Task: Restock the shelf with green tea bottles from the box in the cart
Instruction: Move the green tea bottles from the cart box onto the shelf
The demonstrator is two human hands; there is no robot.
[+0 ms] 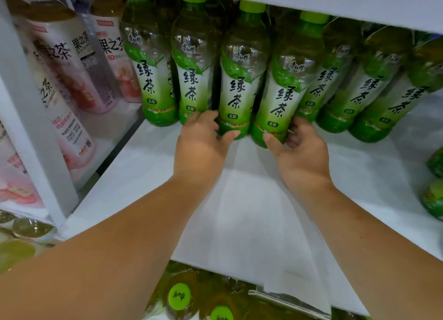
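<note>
A row of green tea bottles with green caps and white-green labels stands at the back of the white shelf. My left hand grips the base of one bottle near the middle, thumb and fingers curled round it. My right hand grips the base of the bottle beside it on the right. Both bottles stand upright, touching their neighbours. The box and the cart are out of view.
Pink fruit tea bottles fill the bay to the left, behind a white divider. More green bottles sit at the right edge. The shelf below holds bottles with green caps. An upper shelf hangs close above the caps.
</note>
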